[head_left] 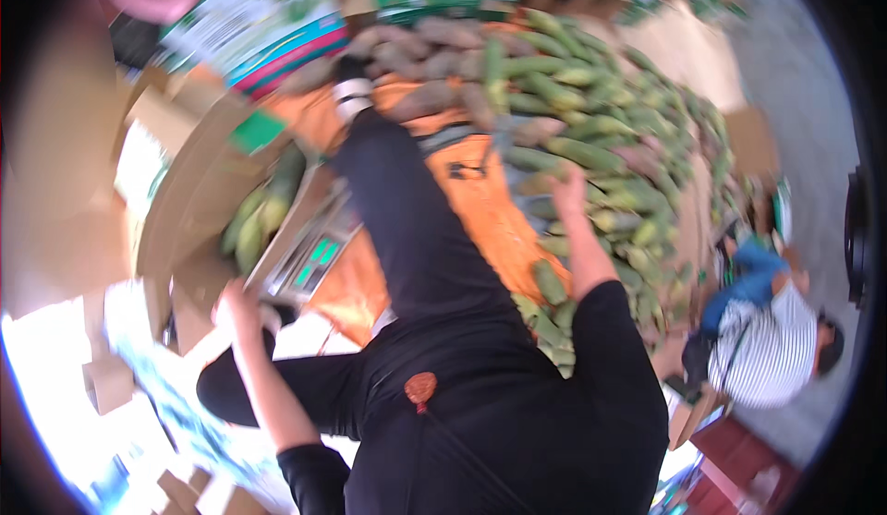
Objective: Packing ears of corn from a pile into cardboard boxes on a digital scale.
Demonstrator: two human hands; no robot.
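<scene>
Here the right hand (567, 187) closes on a green corn cob (545, 159) in the pile (628, 127), while the left hand's (233, 301) grip is unclear.

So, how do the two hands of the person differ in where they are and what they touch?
The right hand reaches far forward onto the big heap of green cobs, while the left hand stays low and near, beside the cardboard box. The right hand lies on the cobs; whether it grips one is too blurred to tell, and the left hand seems to hold nothing. Both are bare, below short black sleeves.
</scene>
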